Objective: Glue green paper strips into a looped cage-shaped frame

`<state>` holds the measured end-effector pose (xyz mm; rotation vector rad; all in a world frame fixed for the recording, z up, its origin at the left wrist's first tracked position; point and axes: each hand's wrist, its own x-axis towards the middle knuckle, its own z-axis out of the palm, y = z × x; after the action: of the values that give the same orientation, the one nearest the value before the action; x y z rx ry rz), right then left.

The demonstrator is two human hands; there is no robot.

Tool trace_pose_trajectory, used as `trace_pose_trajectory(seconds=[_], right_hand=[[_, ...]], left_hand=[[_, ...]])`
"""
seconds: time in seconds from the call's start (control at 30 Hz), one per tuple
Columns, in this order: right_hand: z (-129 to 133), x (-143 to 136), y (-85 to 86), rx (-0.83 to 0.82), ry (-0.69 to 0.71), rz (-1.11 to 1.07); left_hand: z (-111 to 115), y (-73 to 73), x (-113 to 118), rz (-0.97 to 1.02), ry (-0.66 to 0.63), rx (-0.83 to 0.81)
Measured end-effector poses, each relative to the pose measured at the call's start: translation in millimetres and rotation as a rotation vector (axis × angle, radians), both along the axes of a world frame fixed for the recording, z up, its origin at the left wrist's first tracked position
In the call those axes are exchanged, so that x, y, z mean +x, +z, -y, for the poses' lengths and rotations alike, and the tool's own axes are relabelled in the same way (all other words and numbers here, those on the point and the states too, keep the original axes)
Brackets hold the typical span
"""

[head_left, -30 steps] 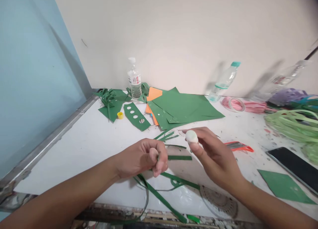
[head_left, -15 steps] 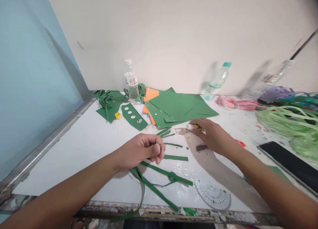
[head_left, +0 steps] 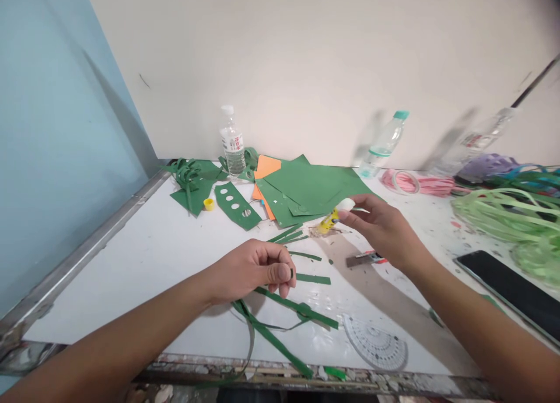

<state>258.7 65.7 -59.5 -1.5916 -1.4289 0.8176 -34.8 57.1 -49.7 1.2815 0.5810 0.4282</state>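
My right hand (head_left: 385,228) grips a yellow glue stick (head_left: 329,221) by thumb and fingers near its white upper end. The stick is tilted, its lower end close to the table top. Lower and to the left, my left hand (head_left: 262,269) is closed in a pinch, and a small piece of dark green paper (head_left: 291,272) peeks out past the thumb; most of it is hidden. Beneath and beside that hand lie several green paper strips (head_left: 301,309). A craft knife (head_left: 365,258) rests below my right hand.
Green sheets (head_left: 324,184), a punched green piece (head_left: 236,206) and a yellow cap (head_left: 209,204) lie farther back. Bottles (head_left: 233,143) stand by the wall. A protractor (head_left: 376,344) is near the front edge; a phone (head_left: 510,289) and light green strips (head_left: 503,216) are at right.
The glue stick went from lying nearly flat in my right hand to tilted up with its white end raised. More of the knife shows. My left hand shifted slightly right.
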Motion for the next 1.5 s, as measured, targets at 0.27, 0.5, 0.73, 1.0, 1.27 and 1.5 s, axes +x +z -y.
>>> trace_pose_trajectory(seconds=[0.27, 0.5, 0.73, 1.0, 1.27, 1.5], right_hand=[[-27, 35, -13.4, -0.264, -0.063, 0.023], [-24, 40, -6.9, -0.312, -0.09, 0.221], [-15, 30, 5.1, -0.113, -0.108, 0.36], [34, -17, 24.3, -0.219, 0.809, 0.31], [51, -29, 12.8, -0.089, 0.832, 0.384], [54, -47, 0.6, -0.071, 0.95, 0.334]], left_hand=[[0, -0.6, 1, -0.011, 0.007, -0.001], [0, -2.0, 1, -0.064, 0.01, 0.012], [-1, -1.0, 0, -0.063, 0.011, 0.031], [-3, -2.0, -1, -0.116, -0.025, 0.068], [-8, 6.9, -9, 0.108, 0.083, 0.063], [-10, 6.8, -11, 0.133, 0.076, 0.065]])
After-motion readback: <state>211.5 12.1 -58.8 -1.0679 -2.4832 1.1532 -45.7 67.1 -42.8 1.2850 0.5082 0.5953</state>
